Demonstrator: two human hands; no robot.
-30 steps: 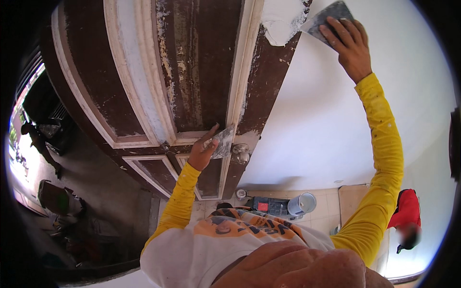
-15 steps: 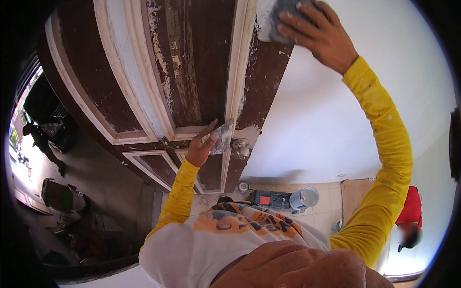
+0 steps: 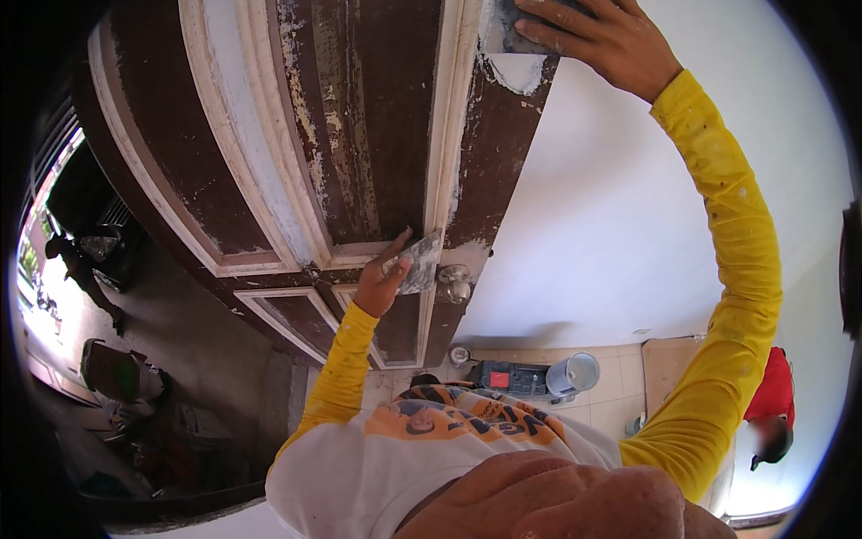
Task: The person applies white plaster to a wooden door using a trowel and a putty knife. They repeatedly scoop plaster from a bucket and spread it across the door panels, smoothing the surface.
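A brown panelled door (image 3: 503, 153) with whitish mouldings and worn paint stands before me. At its upper right stile, my right hand (image 3: 620, 45) presses a dark, flat putty spreader (image 3: 503, 34) against the surface, fingers stretched over it; the top edge of the picture cuts off part of both. Just below the blade lies a patch of wet white putty (image 3: 519, 72). My left hand (image 3: 382, 286), lower down, grips a thin rectangular putty blade (image 3: 420, 263) smeared with grey and white. This blade is beside the round metal doorknob (image 3: 454, 282).
A white wall (image 3: 593, 225) rises right of the door. On the tiled floor stand a dark toolbox (image 3: 512, 379) and a grey-white bucket (image 3: 572, 374). A person in red (image 3: 774, 391) is at the far right. Boxes and clutter (image 3: 121, 373) fill the dim left side.
My right hand and spreader have moved up the stile, and a white putty patch now shows beneath them. My left hand stays nearly in place with its blade.
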